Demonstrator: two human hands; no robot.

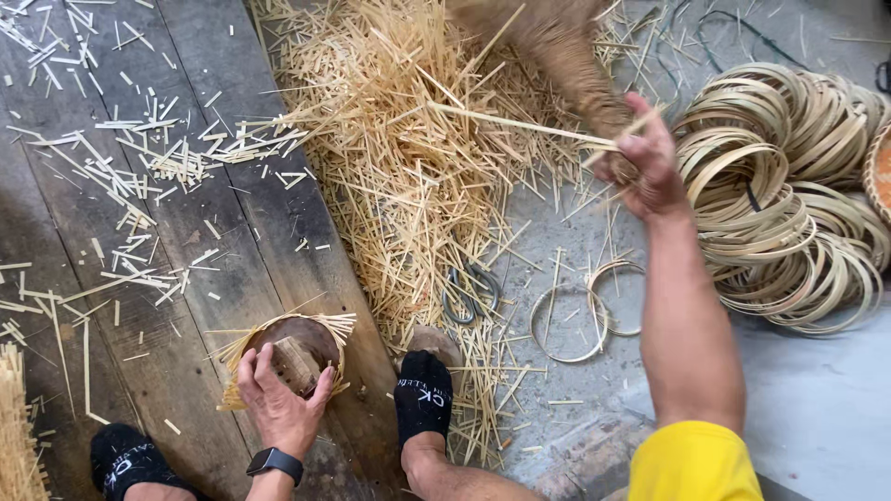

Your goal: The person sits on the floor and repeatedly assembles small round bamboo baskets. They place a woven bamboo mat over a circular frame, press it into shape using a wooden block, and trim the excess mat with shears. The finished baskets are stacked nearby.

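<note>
My left hand (280,399) grips a small round bamboo basket frame (320,329) with a wooden block inside it, resting on the dark wooden boards. Loose strip ends stick out of its rim. My right hand (647,165) is raised to the right, closed on a few thin bamboo strips (520,123) that point left over a big heap of bamboo slivers (408,139). A dark watch sits on my left wrist.
A stack of bamboo rings (789,195) lies at the right, and two loose rings (571,325) lie on the grey floor. Scissors (469,292) rest at the heap's edge. My black-socked feet (422,394) are at the bottom. Cut slivers litter the boards (139,186).
</note>
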